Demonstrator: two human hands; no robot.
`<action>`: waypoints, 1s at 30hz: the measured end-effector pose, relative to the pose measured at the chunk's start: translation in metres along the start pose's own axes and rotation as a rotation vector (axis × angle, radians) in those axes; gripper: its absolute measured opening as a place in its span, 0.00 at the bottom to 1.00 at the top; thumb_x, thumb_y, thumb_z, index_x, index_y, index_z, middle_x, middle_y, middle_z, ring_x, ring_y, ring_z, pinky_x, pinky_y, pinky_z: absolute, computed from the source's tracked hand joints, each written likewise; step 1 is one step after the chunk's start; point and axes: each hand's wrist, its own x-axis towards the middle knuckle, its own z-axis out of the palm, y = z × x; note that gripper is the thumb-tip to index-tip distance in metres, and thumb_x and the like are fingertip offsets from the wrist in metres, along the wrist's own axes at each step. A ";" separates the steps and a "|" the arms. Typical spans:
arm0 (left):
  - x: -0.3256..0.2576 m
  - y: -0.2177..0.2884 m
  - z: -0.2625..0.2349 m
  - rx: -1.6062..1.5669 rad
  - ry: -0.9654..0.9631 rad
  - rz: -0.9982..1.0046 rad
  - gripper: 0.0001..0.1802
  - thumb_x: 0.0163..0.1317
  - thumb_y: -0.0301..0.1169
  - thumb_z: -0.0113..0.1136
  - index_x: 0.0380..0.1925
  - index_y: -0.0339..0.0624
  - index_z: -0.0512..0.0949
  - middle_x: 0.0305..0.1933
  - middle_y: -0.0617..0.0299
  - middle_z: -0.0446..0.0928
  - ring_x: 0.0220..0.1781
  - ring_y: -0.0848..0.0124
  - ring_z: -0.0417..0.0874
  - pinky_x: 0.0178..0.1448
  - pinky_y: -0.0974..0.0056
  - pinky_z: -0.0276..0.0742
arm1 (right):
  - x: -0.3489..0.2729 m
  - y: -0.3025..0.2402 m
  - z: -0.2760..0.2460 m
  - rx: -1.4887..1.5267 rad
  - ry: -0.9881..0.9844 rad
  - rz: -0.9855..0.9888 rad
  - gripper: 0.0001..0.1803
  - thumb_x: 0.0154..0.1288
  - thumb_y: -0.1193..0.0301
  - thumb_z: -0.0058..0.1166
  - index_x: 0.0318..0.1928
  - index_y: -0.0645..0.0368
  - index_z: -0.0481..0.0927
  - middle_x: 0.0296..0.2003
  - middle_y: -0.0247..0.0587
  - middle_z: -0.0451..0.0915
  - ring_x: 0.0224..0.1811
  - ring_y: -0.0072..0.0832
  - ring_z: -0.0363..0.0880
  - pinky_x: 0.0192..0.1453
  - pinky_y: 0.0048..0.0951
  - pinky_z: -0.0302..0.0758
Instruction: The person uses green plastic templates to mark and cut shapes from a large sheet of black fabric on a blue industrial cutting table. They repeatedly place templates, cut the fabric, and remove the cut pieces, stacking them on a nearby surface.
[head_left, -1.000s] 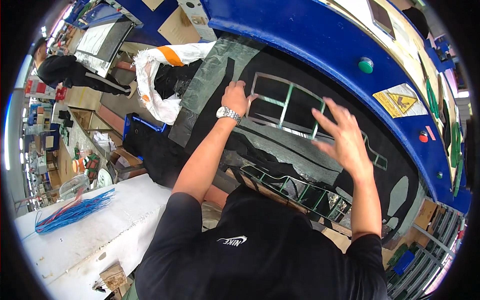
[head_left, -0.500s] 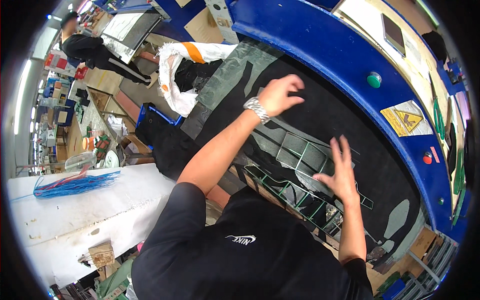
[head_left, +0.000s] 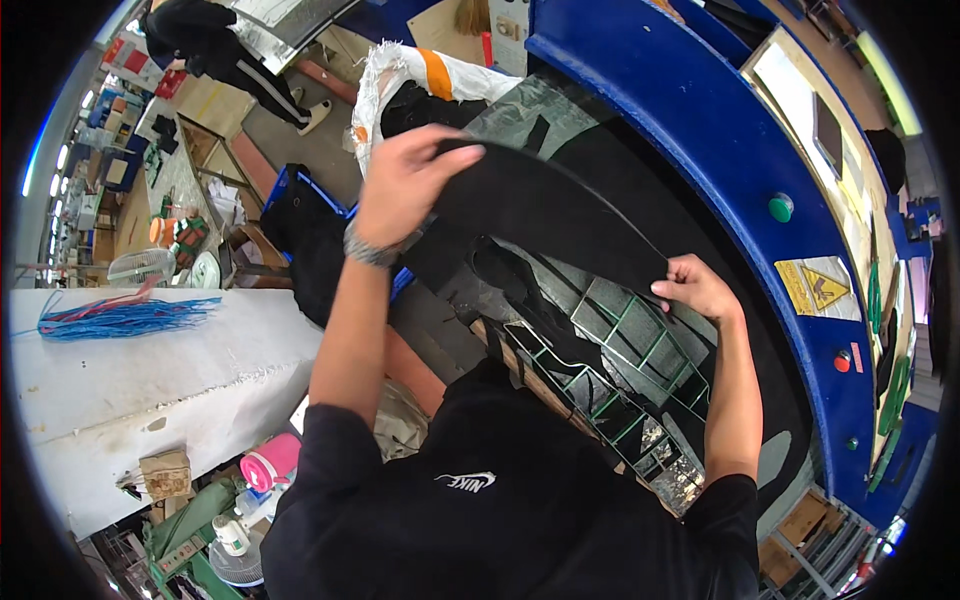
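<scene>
I see the black cut sheet (head_left: 560,215) lifted above the blue machine's bed (head_left: 700,130), its long axis running between my hands: left hand (head_left: 400,180) pinching the far-left end, right hand (head_left: 695,288) gripping the nearer right edge.

A yellow rectangular warning label (head_left: 820,287) with a black triangle is seen at right on the blue machine housing (head_left: 700,130); a dark screen (head_left: 827,135) is set upper right.
</scene>
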 end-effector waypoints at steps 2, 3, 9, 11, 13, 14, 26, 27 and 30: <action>-0.033 -0.034 -0.045 0.234 0.151 -0.160 0.12 0.64 0.30 0.72 0.41 0.32 0.84 0.23 0.80 0.62 0.25 0.87 0.57 0.28 0.72 0.53 | 0.026 -0.008 -0.007 -0.103 -0.081 0.019 0.15 0.73 0.67 0.62 0.28 0.58 0.78 0.19 0.23 0.72 0.27 0.12 0.73 0.30 0.23 0.66; -0.053 -0.047 -0.054 0.118 0.222 -0.226 0.13 0.65 0.32 0.72 0.41 0.33 0.83 0.22 0.80 0.61 0.25 0.88 0.57 0.28 0.73 0.53 | 0.038 -0.020 -0.008 -0.179 -0.073 0.045 0.14 0.72 0.65 0.62 0.30 0.58 0.79 0.20 0.24 0.74 0.27 0.13 0.72 0.32 0.23 0.66; -0.172 -0.130 -0.093 -0.262 0.557 -0.521 0.06 0.72 0.32 0.64 0.38 0.45 0.77 0.28 0.75 0.77 0.19 0.89 0.68 0.19 0.77 0.57 | 0.150 -0.059 -0.038 -0.502 -0.043 -0.070 0.12 0.71 0.65 0.64 0.34 0.60 0.81 0.24 0.26 0.76 0.30 0.15 0.71 0.36 0.27 0.69; -0.196 -0.142 -0.086 -0.357 0.613 -0.622 0.06 0.72 0.32 0.64 0.39 0.45 0.77 0.27 0.76 0.76 0.18 0.88 0.67 0.19 0.76 0.58 | 0.189 -0.078 -0.031 -0.500 0.044 -0.111 0.12 0.71 0.65 0.64 0.36 0.61 0.82 0.25 0.27 0.77 0.30 0.16 0.71 0.37 0.27 0.70; -0.214 -0.159 -0.075 -0.494 0.640 -0.664 0.06 0.72 0.32 0.63 0.41 0.45 0.76 0.29 0.72 0.79 0.21 0.85 0.74 0.22 0.76 0.67 | 0.229 -0.087 -0.024 -0.397 0.164 -0.092 0.11 0.70 0.66 0.64 0.36 0.62 0.82 0.26 0.28 0.78 0.30 0.18 0.72 0.37 0.27 0.70; -0.215 -0.160 -0.068 -0.565 0.639 -0.687 0.06 0.72 0.31 0.63 0.42 0.44 0.76 0.33 0.69 0.81 0.25 0.81 0.80 0.26 0.73 0.74 | 0.249 -0.087 -0.023 -0.384 0.225 -0.061 0.11 0.69 0.65 0.65 0.36 0.62 0.83 0.27 0.30 0.80 0.31 0.19 0.73 0.38 0.28 0.71; -0.246 -0.214 -0.081 -0.518 0.584 -0.885 0.10 0.73 0.33 0.62 0.49 0.42 0.76 0.48 0.57 0.84 0.43 0.68 0.88 0.46 0.64 0.86 | 0.329 -0.069 0.010 -0.679 0.651 0.133 0.21 0.56 0.62 0.76 0.46 0.61 0.85 0.40 0.50 0.87 0.46 0.44 0.87 0.52 0.40 0.80; -0.251 -0.216 -0.088 -0.464 0.574 -0.890 0.11 0.73 0.33 0.61 0.49 0.42 0.76 0.49 0.58 0.84 0.44 0.68 0.88 0.48 0.65 0.85 | 0.334 -0.065 0.010 -0.729 0.636 0.111 0.21 0.57 0.62 0.75 0.45 0.61 0.85 0.39 0.49 0.87 0.44 0.41 0.86 0.51 0.39 0.80; -0.244 -0.214 -0.099 -0.359 0.532 -0.863 0.11 0.74 0.34 0.60 0.50 0.42 0.77 0.49 0.60 0.84 0.48 0.70 0.87 0.50 0.66 0.82 | 0.340 -0.066 0.004 -0.728 0.582 0.152 0.18 0.58 0.63 0.75 0.42 0.62 0.85 0.36 0.45 0.86 0.39 0.35 0.85 0.46 0.39 0.79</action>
